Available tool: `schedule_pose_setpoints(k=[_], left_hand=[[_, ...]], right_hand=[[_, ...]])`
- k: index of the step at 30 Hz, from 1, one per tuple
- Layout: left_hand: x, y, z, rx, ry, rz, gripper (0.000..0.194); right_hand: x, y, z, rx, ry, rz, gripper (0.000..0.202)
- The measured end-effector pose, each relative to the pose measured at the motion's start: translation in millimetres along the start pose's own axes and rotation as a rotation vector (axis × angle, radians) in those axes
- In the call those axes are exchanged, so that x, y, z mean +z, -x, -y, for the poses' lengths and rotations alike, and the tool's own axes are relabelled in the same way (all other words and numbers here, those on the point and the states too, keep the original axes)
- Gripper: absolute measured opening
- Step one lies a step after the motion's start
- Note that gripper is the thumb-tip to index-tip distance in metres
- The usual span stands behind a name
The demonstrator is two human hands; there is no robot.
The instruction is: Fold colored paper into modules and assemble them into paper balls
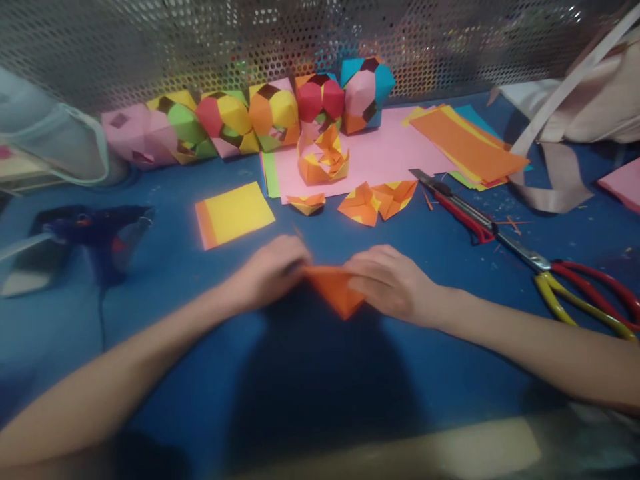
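Note:
An orange sheet of origami paper (pixel 336 288), folded to a triangle with its tip toward me, is held between my two hands low over the blue table. My left hand (pixel 274 268) is closed on its left corner, and my right hand (pixel 387 283) grips the right side with fingers bent over it. Both hands are slightly blurred. Just beyond them lie folded orange-and-yellow paper pieces (pixel 364 204) and a smaller folded piece (pixel 306 203). A stack of square paper (pixel 239 215), yellow on top, rests past my left hand.
Paper balls (pixel 274 113) in several colours line the back by a perforated metal panel (pixel 200 47). An orange paper ring (pixel 324 160) stands on pink sheets (pixel 395 150). Scissors (pixel 540 260) and a red cutter (pixel 457 203) lie right; a blue glue gun (pixel 103 233) lies left.

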State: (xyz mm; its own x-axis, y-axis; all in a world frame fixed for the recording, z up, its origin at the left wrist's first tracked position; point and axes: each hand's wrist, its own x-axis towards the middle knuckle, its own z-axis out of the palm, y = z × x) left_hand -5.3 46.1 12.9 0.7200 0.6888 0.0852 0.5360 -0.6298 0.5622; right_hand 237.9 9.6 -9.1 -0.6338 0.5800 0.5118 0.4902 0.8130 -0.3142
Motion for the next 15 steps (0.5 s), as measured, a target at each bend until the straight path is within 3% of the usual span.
schedule_pose_setpoints(k=[7,15], left_hand=[[0.0,-1.2,1.5,0.045,0.000,0.005,0.019],[-3.9,-4.0,5.3,0.048,0.038,0.050,0.019]], right_hand=[[-8.7,1.9,7.6,-0.324,0.279,0.079,0.027],[-10.3,7.9,12.0,-0.247,0.280,0.066,0.026]])
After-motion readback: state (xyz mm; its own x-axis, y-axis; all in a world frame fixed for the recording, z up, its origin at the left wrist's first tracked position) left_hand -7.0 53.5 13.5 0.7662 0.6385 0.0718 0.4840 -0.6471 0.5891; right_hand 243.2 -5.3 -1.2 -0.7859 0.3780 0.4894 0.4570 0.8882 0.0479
